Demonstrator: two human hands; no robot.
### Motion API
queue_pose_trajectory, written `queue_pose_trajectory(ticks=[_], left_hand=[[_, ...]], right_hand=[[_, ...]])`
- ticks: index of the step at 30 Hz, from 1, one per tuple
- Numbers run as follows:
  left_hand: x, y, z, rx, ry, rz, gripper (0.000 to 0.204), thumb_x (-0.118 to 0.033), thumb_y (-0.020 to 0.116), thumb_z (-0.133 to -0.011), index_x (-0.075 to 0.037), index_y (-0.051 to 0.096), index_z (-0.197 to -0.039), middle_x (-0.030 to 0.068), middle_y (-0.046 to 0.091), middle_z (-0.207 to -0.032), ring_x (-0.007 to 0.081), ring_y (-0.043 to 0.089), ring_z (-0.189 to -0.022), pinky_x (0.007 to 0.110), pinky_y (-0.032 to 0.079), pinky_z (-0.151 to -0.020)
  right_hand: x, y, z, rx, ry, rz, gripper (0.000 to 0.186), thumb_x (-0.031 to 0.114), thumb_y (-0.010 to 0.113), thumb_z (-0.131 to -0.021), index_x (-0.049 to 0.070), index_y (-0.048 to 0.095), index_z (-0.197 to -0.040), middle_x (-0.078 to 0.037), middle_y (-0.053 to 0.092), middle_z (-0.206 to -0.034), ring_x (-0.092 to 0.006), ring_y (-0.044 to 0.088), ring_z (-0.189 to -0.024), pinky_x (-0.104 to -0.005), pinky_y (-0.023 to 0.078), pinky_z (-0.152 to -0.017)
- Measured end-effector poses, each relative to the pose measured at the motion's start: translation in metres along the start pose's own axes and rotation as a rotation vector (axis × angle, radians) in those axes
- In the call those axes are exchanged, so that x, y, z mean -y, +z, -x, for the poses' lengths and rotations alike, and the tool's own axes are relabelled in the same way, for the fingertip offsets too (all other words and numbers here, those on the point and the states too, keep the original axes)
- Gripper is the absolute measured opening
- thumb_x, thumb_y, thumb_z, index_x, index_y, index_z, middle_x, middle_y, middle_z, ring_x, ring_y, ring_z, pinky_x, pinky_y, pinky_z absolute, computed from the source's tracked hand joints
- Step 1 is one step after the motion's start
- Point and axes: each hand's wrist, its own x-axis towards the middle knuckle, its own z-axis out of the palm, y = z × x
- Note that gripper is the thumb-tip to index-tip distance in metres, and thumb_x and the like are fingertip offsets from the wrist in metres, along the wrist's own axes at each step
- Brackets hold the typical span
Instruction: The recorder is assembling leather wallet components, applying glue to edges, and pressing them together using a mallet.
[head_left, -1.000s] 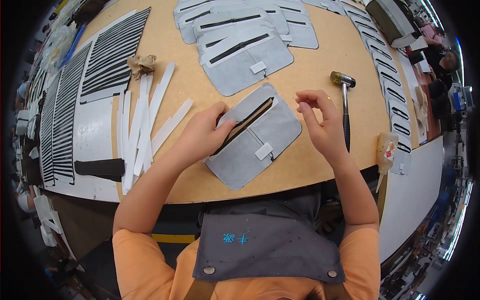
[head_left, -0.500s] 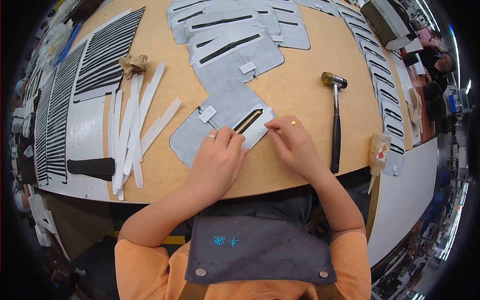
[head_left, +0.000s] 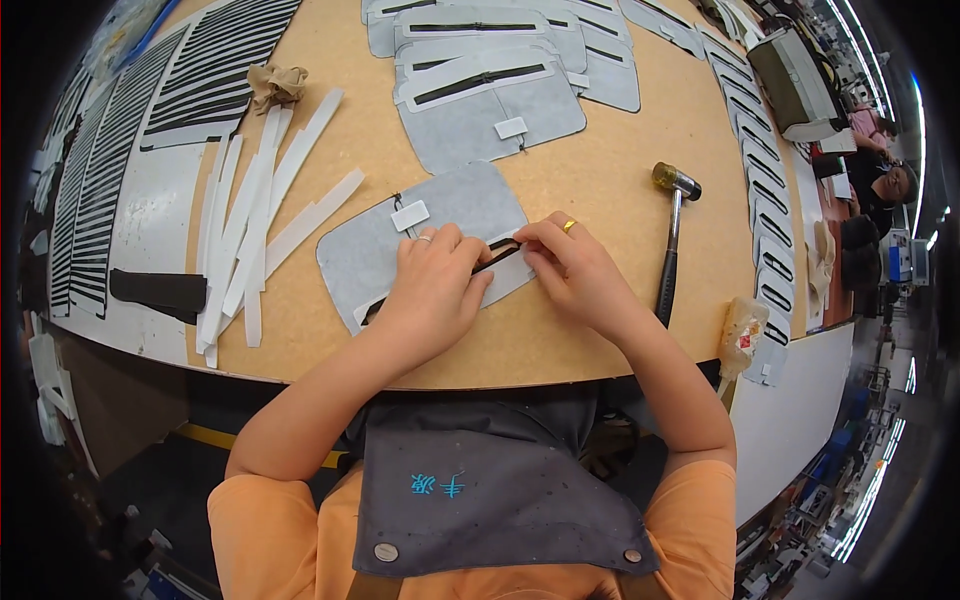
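A light grey panel (head_left: pixel 365 252) with a long slot lies at an angle on the table before me. The slot has a black edge (head_left: pixel 498 258) and a white border. A white tag (head_left: pixel 410 215) on a dark cord rests on the panel. My left hand (head_left: pixel 437 292) bears on the panel across the slot, fingers bent and closed, hiding the slot's middle. At the slot's right end, my right hand (head_left: pixel 573 268) pinches the black edging with thumb and forefinger. The fingertips hide exactly how much material they grip.
Similar slotted panels (head_left: pixel 490 110) overlap at the back, and a row of them (head_left: pixel 768 215) runs along the right. A mallet (head_left: pixel 672 235) and a glue bottle (head_left: pixel 742 335) lie to the right. White strips (head_left: pixel 265 215), black strips (head_left: pixel 160 292) and crumpled brown paper (head_left: pixel 277 87) are at left.
The panel has turned clockwise, so its slot lies flatter across the table. My right fingertips have closed on the slot's right end; my left hand stays on the panel. The whole view has shifted slightly.
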Motion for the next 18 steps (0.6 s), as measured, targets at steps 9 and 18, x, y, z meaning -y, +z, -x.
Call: queue_pose_trajectory(ticks=[9,18], left_hand=[[-0.003,0.019,0.007,-0.173,0.201,-0.257,0.028,-0.004,0.059,-0.077,-0.007,0.064,-0.104,0.0024,0.054,-0.088,0.0192,0.052,-0.085,0.034,0.035,-0.075],[-0.007,0.017,0.006,-0.161,0.242,-0.437,0.026,-0.008,0.057,-0.076,-0.006,0.06,-0.101,0.004,0.052,-0.088,0.019,0.051,-0.083,0.033,0.035,-0.074]], right_hand=[[-0.007,-0.004,0.002,0.063,-0.134,0.12,0.018,-0.001,0.057,-0.08,0.003,0.06,-0.098,-0.011,0.054,-0.091,-0.0274,0.056,-0.086,-0.0355,0.048,-0.075],[-0.006,0.0,0.007,-0.053,-0.371,0.406,0.025,-0.003,0.063,-0.076,0.002,0.06,-0.101,-0.01,0.058,-0.097,-0.0274,0.057,-0.092,-0.0354,0.05,-0.077]])
